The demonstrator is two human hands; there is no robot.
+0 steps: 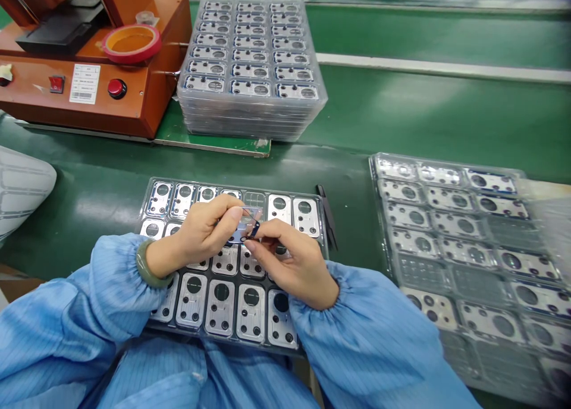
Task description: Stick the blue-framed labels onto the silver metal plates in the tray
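Observation:
Over the black tray [255, 200], my left hand [200, 227] and my right hand [292, 257] meet at one small panel with a blue, see-through film [237, 236]. My left thumb and index finger pinch its upper left side. On the other side, my right fingertips grip a dark blue, curled edge near a small ring-shaped hole. My fingers cover much of the panel. Beneath lie several silver plates [222, 308], each with one large round hole and smaller ones. Black tweezers [328, 219] rest along the tray's right edge.
A tall stack of clear trays [250, 109] stands behind. To its left is an orange machine [89, 106] with a roll of red tape [132, 43] on top. Another clear tray [473, 284], partly filled with plates, lies right. A white label roll [24, 186] sits left.

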